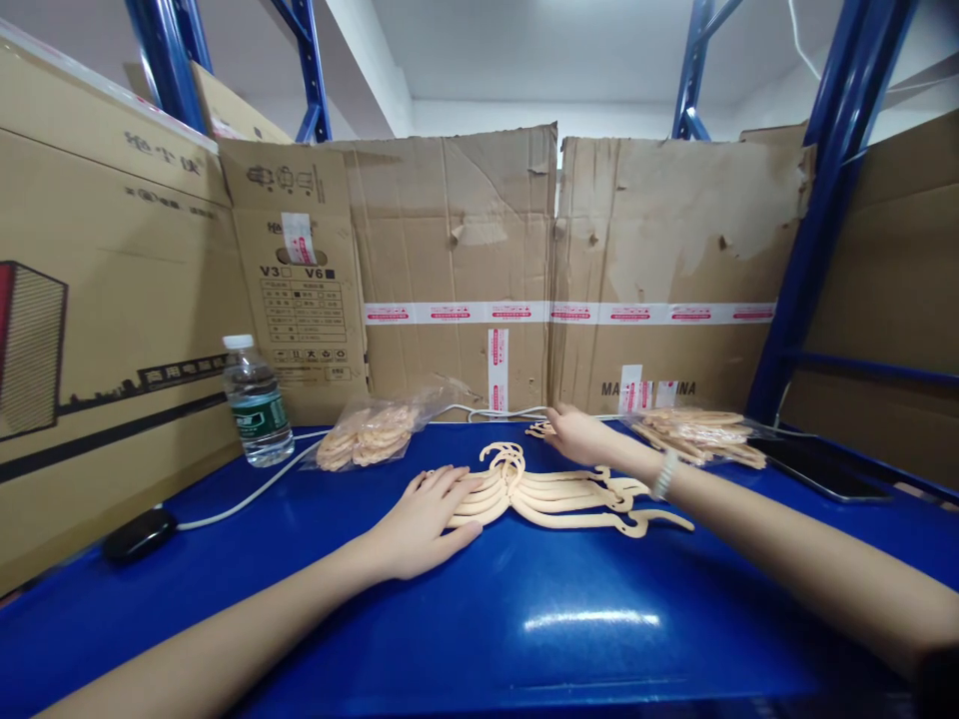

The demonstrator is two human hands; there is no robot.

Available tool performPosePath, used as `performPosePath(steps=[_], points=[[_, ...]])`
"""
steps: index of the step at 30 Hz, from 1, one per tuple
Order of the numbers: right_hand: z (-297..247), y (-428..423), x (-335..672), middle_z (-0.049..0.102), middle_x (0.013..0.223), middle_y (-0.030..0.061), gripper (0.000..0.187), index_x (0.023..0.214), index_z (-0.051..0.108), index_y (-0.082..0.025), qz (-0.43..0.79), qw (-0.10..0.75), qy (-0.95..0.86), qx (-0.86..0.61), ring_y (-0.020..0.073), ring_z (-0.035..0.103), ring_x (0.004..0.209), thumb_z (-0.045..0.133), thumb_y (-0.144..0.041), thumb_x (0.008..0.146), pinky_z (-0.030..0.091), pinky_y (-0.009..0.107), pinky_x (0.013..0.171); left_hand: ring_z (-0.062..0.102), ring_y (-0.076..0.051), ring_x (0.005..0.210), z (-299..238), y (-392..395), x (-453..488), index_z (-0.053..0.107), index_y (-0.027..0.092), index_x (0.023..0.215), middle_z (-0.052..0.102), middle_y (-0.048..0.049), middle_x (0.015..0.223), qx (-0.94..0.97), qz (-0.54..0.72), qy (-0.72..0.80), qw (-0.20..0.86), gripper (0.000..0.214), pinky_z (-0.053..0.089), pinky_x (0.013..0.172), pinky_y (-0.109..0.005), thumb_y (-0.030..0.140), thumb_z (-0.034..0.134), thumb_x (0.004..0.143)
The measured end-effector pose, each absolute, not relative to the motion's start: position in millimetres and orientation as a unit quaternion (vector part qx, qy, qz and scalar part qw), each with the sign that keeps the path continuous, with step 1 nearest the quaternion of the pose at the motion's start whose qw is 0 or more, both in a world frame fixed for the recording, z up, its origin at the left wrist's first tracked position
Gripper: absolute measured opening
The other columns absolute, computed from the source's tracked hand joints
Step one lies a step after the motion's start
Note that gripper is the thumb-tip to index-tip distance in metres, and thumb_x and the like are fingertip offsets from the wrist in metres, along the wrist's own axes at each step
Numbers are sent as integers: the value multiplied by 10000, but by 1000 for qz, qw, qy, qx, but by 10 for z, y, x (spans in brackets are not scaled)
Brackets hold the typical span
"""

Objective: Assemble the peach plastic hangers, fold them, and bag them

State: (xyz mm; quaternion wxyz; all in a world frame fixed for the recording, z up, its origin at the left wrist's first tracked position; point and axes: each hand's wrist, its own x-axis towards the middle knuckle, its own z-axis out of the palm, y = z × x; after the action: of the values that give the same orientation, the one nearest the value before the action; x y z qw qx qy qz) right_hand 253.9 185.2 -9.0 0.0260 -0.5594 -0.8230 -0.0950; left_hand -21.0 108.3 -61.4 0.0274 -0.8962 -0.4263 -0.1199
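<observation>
Several beige clothes hangers [561, 491] lie stacked and slightly fanned on the blue tabletop, their curved hooks pointing towards the back. My left hand [420, 519] rests flat over the left arms of the hangers, fingers stretched out and thumb apart. Behind the stack, my right hand [580, 435] reaches to a few small beige ends [537, 430] that show beside its fingers. Those fingers bend down and are partly hidden, so I cannot tell whether they grip anything. A pale bracelet [664, 473] circles the right wrist.
Clear plastic bags with beige pieces lie at left [367, 435] and right [693, 431]. A water bottle [257, 404], a black mouse [140, 534] with a white cable [247, 496], and a dark phone-like slab [820, 469] are on the tabletop [479, 639]. Cardboard [450, 260] walls the back.
</observation>
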Motion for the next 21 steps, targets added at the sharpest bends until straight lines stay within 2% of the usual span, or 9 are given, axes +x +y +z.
performPosePath(steps=[3, 6, 10, 15, 18, 21], points=[[-355, 1373, 2704, 474, 1360, 243, 669, 1412, 355, -58, -35, 89, -869, -485, 337, 499, 1215, 378, -527, 935, 420, 425, 979, 276, -366, 1366, -634, 1106, -186, 339, 199, 1435, 349, -120, 1490, -886, -108, -450, 21, 596, 248, 1093, -564, 535, 329, 943], [-545, 1145, 2858, 377, 1444, 252, 790, 1430, 341, -36, -3, 86, -877, -472, 367, 396, 1311, 286, -630, 913, 344, 483, 1059, 265, -379, 1369, -654, 1160, -134, 327, 226, 1444, 336, -100, 1500, -883, -101, -459, 18, 598, 250, 1092, -562, 546, 322, 939], [-603, 1308, 2952, 298, 1485, 245, 826, 1443, 314, -11, -3, 69, -866, -496, 356, 282, 1378, 233, -639, 913, 260, 506, 1113, 290, -384, 1355, -652, 1335, -30, 340, 225, 1439, 347, -113, 1491, -883, -102, -458, 19, 602, 262, 1079, -568, 555, 308, 937], [-588, 1682, 2978, 285, 1485, 261, 863, 1433, 306, 36, -2, 67, -848, -525, 348, 268, 1385, 216, -643, 909, 250, 466, 1126, 355, -361, 1318, -595, 1654, 80, 367, 208, 1423, 394, -125, 1459, -884, -96, -457, 23, 602, 295, 1058, -547, 550, 322, 929], [-600, 1790, 3001, 277, 1491, 251, 840, 1431, 320, 21, 6, 66, -847, -528, 345, 258, 1390, 222, -633, 913, 244, 474, 1125, 376, -329, 1311, -593, 1781, 95, 370, 209, 1419, 409, -121, 1448, -889, -98, -447, 22, 588, 305, 1061, -516, 534, 332, 930], [-614, 1824, 3033, 276, 1496, 238, 818, 1437, 324, -10, 5, 62, -850, -523, 333, 259, 1392, 214, -632, 917, 246, 475, 1122, 365, -341, 1319, -604, 1833, 93, 368, 203, 1420, 404, -136, 1450, -889, -101, -446, 22, 593, 300, 1051, -549, 538, 327, 932]])
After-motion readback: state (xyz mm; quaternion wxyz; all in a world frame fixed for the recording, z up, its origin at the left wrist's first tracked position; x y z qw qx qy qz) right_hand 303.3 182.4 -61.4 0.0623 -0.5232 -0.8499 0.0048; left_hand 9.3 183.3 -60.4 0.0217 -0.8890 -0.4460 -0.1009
